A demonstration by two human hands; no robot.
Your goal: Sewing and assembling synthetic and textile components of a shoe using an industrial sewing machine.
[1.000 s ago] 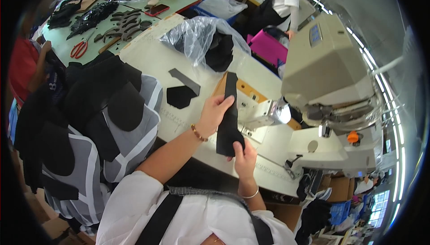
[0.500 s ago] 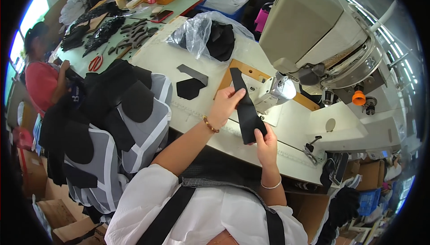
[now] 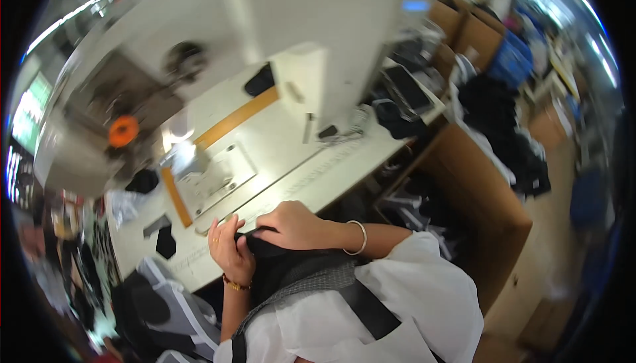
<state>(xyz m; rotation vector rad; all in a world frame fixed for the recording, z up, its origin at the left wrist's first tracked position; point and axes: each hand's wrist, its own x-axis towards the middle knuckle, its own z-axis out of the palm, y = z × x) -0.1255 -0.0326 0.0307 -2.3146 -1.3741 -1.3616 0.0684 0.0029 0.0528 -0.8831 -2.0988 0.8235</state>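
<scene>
As seen in the head view, find dark cloth (image 3: 257,233) pinched narrowly by left hand (image 3: 230,249) and right hand (image 3: 293,225), near the front edge of the white table (image 3: 281,143); cannot tell full outline. Judge work as unfinished, with the cloth held apart from the sewing machine (image 3: 301,15), two flat dark pieces (image 3: 165,242) lying on the table, stitching not discernible. Note soft, matte cloth, angular pieces, smooth table, rounded machine casing.

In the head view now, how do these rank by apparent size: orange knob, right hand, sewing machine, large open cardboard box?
Largest to smallest:
Sewing machine (its nearness may exaggerate it)
Cardboard box
Right hand
Orange knob
</scene>
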